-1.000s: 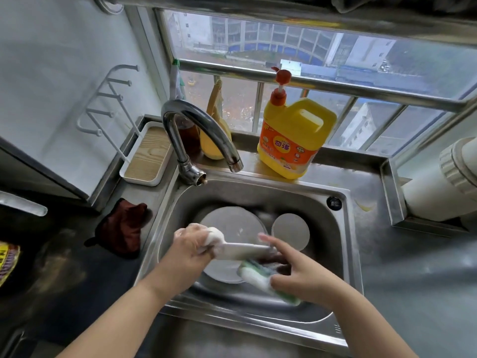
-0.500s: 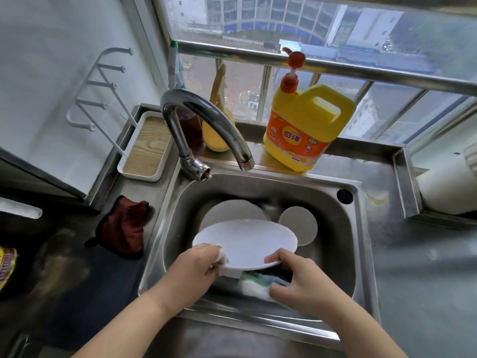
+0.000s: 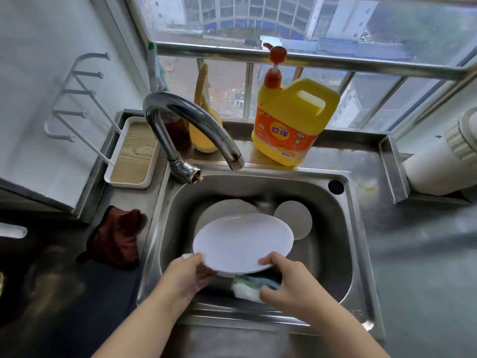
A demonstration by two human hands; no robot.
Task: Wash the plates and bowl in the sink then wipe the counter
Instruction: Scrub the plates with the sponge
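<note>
White plate [image 3: 242, 241] was held over the steel sink [image 3: 346, 244], its near rim gripped by the left hand [image 3: 184, 276] at one side. Just right of that hand, the right hand [image 3: 286, 282] clamped a green-and-white sponge [image 3: 251, 286] under the plate's edge. Beyond both hands, another plate [image 3: 227, 208] and a small round dish [image 3: 294, 218] lay in the basin.

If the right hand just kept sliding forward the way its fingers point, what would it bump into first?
The right hand, gripping the sponge, points up-left under the held plate. It would likely meet that plate's underside first, though depth is hard to judge.
</note>
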